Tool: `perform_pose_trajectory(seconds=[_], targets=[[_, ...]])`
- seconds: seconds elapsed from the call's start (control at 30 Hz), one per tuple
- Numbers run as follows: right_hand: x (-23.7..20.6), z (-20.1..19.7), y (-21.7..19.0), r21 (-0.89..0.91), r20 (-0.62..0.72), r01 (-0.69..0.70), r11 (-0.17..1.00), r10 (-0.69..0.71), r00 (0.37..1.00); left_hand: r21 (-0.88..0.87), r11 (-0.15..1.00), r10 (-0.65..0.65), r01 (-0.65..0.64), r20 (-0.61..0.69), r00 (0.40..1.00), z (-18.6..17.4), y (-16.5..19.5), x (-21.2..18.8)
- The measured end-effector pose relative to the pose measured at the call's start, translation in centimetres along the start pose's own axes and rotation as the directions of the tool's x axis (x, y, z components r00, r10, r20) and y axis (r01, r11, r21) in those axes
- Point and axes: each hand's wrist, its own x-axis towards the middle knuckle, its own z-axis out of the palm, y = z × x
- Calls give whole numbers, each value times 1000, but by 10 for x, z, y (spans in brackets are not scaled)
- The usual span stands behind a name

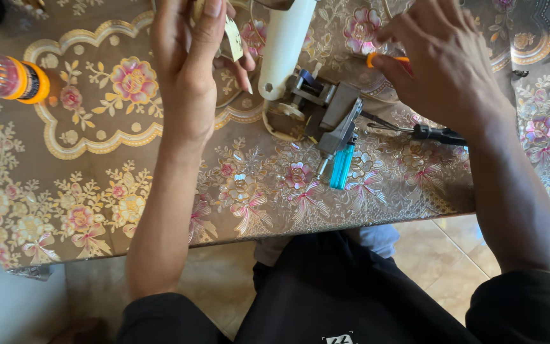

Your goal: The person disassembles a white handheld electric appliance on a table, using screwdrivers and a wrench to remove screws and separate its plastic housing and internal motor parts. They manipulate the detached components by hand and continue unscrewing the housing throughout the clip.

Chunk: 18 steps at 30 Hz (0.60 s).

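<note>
Two hands work over a table [65,210] covered in a gold floral cloth. The left hand [189,57] is closed around a small flat cream-coloured piece [233,38], pinched between thumb and fingers at the top edge of the view. The right hand [444,60] pinches one orange-handled tool [386,59], fingers curled tight on it. Between the hands stands one white cylindrical part [284,44], tilted, above a grey metal mechanism [326,111] lying on the cloth. Just beside that mechanism lies one screwdriver with a clear teal handle [342,167], and near the right wrist one black-handled tool [424,132] (its tip points left). One bottle with an orange band [11,78] lies at the left edge, well apart.
</note>
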Motion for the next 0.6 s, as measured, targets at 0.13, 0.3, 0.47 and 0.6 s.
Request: perform_pose_trajectory(seconds=[0.13, 0.3, 0.47, 0.6], targets=[[0, -12, -13, 271, 70, -105, 957, 89, 994, -29, 1000, -8, 7, -33, 999, 1, -2, 0], [-2, -2, -32, 302, 87, -18, 953, -9, 996, -2, 1000, 19, -19, -36, 999, 0, -5, -1], [-6, 8, -37, 306, 50, 41, 951, -59, 997, -1, 1000, 27, -27, 9, 1000, 1, -3, -1], [-6, 10, -42, 286, 135, 24, 958, -65, 989, 22, 999, 42, -41, -31, 999, 6, -5, -3]])
